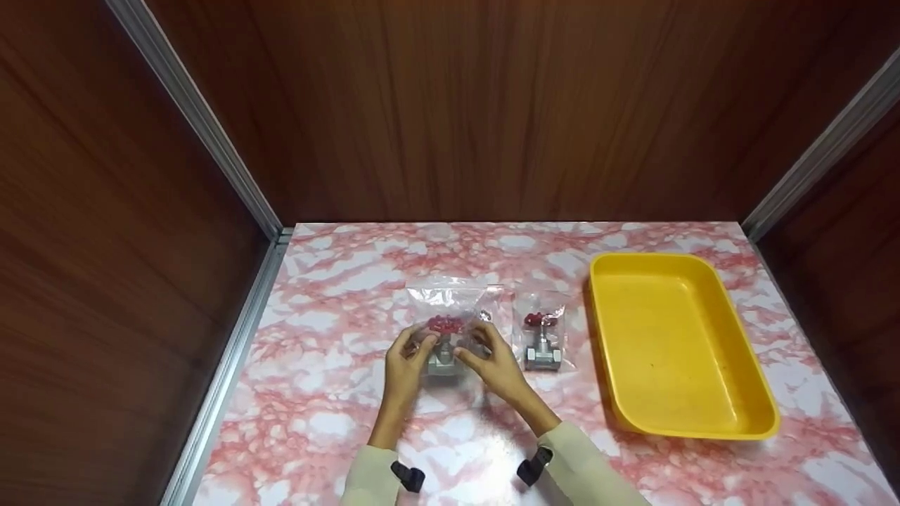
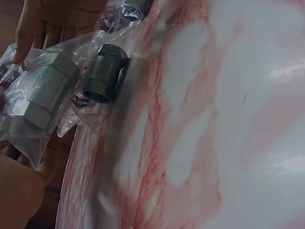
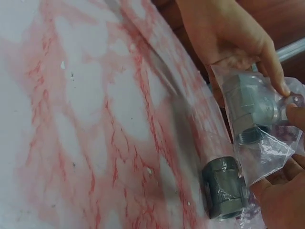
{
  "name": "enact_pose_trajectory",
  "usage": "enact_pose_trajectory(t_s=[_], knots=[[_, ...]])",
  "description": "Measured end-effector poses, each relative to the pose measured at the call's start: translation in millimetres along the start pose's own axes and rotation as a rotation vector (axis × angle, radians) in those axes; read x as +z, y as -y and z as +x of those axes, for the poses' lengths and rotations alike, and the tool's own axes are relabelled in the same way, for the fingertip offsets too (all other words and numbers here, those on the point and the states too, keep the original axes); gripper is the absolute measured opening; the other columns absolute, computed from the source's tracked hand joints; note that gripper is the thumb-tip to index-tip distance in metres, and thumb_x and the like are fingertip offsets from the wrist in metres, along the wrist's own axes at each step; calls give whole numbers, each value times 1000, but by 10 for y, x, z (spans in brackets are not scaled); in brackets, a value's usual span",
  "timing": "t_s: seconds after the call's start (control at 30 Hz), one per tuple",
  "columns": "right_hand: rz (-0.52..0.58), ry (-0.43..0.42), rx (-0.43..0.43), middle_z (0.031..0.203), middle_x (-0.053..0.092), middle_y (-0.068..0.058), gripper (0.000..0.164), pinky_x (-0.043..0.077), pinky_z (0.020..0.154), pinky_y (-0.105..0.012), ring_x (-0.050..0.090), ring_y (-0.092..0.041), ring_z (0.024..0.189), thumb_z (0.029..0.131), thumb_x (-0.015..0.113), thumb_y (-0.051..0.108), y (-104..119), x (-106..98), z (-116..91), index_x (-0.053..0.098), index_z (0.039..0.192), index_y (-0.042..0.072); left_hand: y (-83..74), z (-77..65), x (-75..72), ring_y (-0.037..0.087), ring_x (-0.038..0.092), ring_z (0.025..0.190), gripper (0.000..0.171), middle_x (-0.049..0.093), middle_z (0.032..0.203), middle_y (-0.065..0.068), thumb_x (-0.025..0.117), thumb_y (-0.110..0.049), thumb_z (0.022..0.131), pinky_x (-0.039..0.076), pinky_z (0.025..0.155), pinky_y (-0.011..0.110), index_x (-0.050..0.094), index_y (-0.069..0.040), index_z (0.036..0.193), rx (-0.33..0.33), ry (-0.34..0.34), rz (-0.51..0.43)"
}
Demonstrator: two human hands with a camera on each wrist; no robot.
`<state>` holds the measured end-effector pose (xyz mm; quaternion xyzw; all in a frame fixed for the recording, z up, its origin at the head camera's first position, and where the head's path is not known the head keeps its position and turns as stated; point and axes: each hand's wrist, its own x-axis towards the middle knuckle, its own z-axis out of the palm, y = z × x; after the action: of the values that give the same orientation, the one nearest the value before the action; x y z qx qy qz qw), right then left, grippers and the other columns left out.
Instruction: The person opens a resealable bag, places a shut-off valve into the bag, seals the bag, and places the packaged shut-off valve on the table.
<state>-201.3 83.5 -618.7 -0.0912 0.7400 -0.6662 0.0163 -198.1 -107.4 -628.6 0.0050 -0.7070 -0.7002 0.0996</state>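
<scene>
Both hands hold a gate valve [image 1: 441, 362] in a clear plastic bag [image 1: 443, 295]; it has a grey metal body and a red handwheel [image 1: 445, 324]. My left hand [image 1: 406, 365] grips its left side, thumb in front. From the right, my right hand [image 1: 500, 367] pinches the bag and valve between thumb and fingers. In the left wrist view the held valve [image 2: 50, 90] is lifted in front of another bagged valve [image 2: 104, 74], which the right hand partly hides in the head view. A further bagged valve [image 1: 543, 351] lies just right of the right hand.
A yellow plastic tray [image 1: 675, 337] stands on the right of the red-and-white marbled table [image 1: 316, 393]. Dark wood-grain panels [image 1: 457, 112] enclose the back and sides, with metal framing [image 1: 204, 119] at the corners.
</scene>
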Motion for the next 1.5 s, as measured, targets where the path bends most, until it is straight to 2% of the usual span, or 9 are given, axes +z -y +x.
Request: enact_pose_trajectory(t_s=[0.13,0.27,0.47,0.7,0.97,1.1,1.2,1.3,1.5], knots=[[30,24,-6,135,65,-24,59,51,113,-56,63,-42,129,96,79,9,13,43,52,52,148,0,9,50,-40,9,70,100,33,77,114,13,74,-15,102,55,91,21,70,-5,133,1,-12,-5],[55,45,-15,136,64,-25,58,57,106,-40,65,-43,124,95,79,6,0,87,111,52,146,-2,20,92,-76,6,70,97,32,77,115,15,74,-13,101,56,87,19,71,-4,132,5,-41,-12],[72,62,-39,136,64,-27,55,59,96,-26,67,-44,122,96,77,3,-18,162,162,52,144,-3,32,133,-137,6,63,85,32,75,103,16,77,-11,99,52,78,17,71,-2,128,8,-78,-19],[88,56,-32,137,64,-29,58,62,94,-29,67,-45,122,95,77,2,-27,264,232,50,146,-5,56,194,-208,6,64,83,30,76,103,18,77,-11,99,51,75,17,71,-3,127,4,-107,-2],[54,49,-28,137,61,-37,62,58,105,-54,63,-53,125,96,73,-3,30,386,280,42,150,-12,88,240,-283,5,59,79,29,75,101,16,75,-10,100,51,74,17,71,-1,127,-4,-128,-5],[46,59,-13,137,61,-37,61,63,96,-49,66,-53,121,97,73,-2,104,443,299,43,149,-12,99,264,-344,6,47,70,29,64,85,6,75,-10,100,44,64,17,71,-1,127,-5,-134,-1],[52,74,-2,139,62,-34,62,66,91,-43,68,-50,121,98,74,2,71,479,330,43,150,-8,112,293,-390,6,44,66,28,65,83,6,74,-9,100,39,58,18,71,0,127,-22,-148,2],[41,97,11,141,61,-33,63,65,92,-41,67,-50,122,98,73,3,22,514,374,41,152,-8,128,326,-432,6,48,66,27,75,94,15,74,-8,100,39,57,19,71,1,125,-38,-160,10],[-6,96,34,141,60,-34,63,65,92,-40,68,-48,121,98,74,4,35,581,418,42,151,-8,176,385,-504,5,66,83,27,78,107,20,73,-7,101,52,72,17,70,3,126,-51,-164,53]])
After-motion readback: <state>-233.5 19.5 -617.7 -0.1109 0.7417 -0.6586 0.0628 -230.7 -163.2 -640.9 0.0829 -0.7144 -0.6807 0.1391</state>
